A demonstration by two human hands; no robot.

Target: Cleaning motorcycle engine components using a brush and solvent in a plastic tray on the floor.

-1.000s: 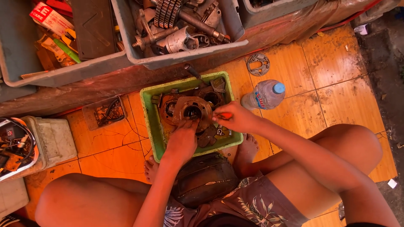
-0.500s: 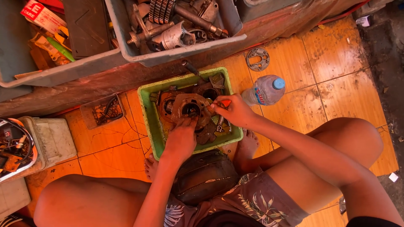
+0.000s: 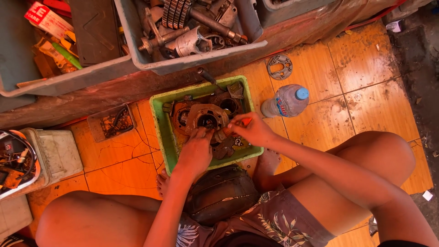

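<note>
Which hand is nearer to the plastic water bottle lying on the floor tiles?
Right. The right hand works at the green tray's right side, just below-left of the water bottle; the left hand rests farther left on the round metal part.

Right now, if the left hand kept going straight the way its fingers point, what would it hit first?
Probably the round rusty engine cover in the green tray; the left hand already looks to touch its near edge, though depth is unclear.

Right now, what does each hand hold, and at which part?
The right hand pinches a small red-orange handled tool by its handle. The left hand rests its fingers on the lower rim of the round metal engine part; a real grasp cannot be told.
</note>
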